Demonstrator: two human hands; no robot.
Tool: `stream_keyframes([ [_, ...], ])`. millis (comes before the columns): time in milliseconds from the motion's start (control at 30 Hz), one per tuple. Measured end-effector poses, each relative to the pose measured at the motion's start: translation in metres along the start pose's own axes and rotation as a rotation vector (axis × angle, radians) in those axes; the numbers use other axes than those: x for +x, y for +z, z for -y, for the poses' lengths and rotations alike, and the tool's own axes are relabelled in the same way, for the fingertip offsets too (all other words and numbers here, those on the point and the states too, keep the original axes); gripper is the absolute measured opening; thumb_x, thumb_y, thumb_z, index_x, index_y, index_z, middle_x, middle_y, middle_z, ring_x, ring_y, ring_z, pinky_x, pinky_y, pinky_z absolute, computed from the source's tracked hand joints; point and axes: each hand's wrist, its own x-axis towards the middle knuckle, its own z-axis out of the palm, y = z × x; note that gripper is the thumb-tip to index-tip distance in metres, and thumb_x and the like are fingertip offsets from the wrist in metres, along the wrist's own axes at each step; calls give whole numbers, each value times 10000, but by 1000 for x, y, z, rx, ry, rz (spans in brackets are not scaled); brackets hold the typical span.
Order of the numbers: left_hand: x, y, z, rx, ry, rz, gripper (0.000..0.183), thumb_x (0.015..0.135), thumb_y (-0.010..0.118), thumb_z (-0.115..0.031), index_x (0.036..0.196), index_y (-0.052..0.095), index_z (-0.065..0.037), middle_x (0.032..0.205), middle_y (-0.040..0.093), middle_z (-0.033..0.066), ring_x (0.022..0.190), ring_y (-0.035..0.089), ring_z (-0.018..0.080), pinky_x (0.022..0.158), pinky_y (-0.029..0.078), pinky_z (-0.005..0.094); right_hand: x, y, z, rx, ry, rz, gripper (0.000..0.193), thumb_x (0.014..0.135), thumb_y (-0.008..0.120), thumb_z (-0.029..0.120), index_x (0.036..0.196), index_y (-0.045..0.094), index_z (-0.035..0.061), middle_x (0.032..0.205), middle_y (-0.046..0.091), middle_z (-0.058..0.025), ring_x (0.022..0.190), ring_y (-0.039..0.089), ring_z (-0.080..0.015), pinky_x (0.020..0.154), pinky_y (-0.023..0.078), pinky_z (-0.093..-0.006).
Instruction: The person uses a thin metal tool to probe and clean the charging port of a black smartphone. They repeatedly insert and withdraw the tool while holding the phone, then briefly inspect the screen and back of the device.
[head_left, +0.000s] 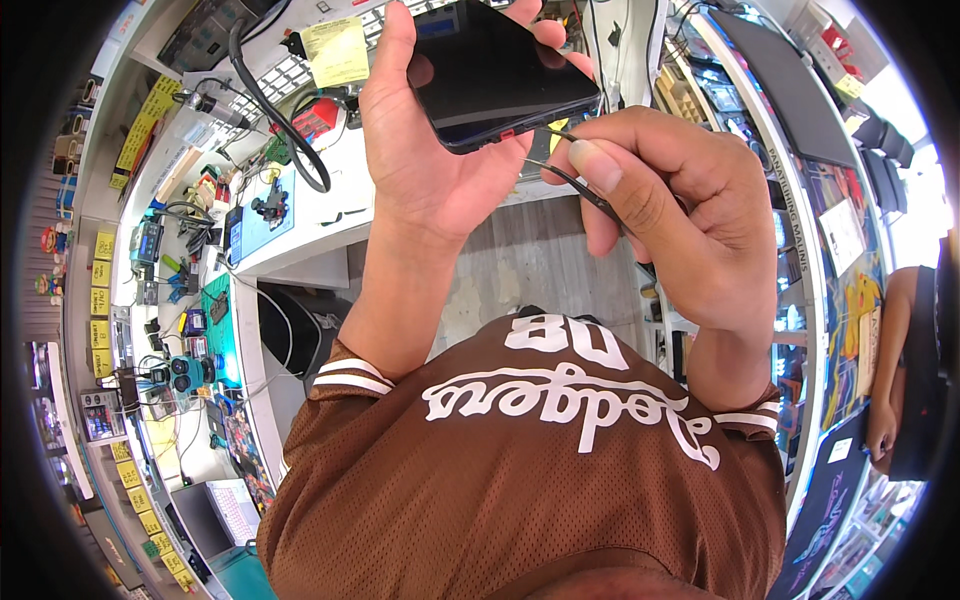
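A black smartphone point(495, 70) lies face up in my left hand point(420, 175), its glossy screen dark. The thumb runs along one side of the phone and fingertips show past the far edge. At the phone's near edge, a small red piece point(507, 133) sticks out by the port. My right hand point(690, 190) pinches dark tweezers point(590, 192) between thumb and fingers. Their two tips are apart and point at that near edge, close to the red piece; I cannot tell whether they touch anything.
A white workbench point(345, 215) runs left, with a blue mat point(262, 222), a microscope-like device point(185, 375), cables and an open laptop point(215, 515). A thick black cable point(270, 110) loops beside my left hand. At the right, another person's arm point(890, 370) shows near a display counter point(795, 260).
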Motion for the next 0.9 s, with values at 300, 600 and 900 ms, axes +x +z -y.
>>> stream_keyframes([
  [300, 3, -43, 10, 11, 64, -31, 784, 1055, 501, -541, 1466, 407, 120, 1206, 653, 181, 1098, 646, 312, 1044, 472, 472, -11, 7, -23, -329, -158, 165, 134, 1002, 636, 129, 1020, 712, 19, 732, 651, -138, 625, 671, -256, 577, 505, -369],
  [600, -23, -126, 67, -203, -399, -222, 807, 990, 515, -688, 1440, 503, -18, 1000, 685, 122, 897, 695, 303, 815, 588, 434, 0, 31, -33, -779, -293, 307, 180, 827, 665, 67, 1006, 656, 68, 765, 614, -72, 677, 671, -260, 569, 528, -375],
  [900, -53, -166, 76, -134, -342, -328, 726, 1033, 471, -629, 1364, 579, 8, 1004, 704, 182, 927, 711, 328, 850, 585, 425, 81, -21, -9, -497, -220, 385, 243, 930, 618, 184, 1091, 688, 17, 915, 692, -122, 703, 685, -251, 604, 548, -317],
])
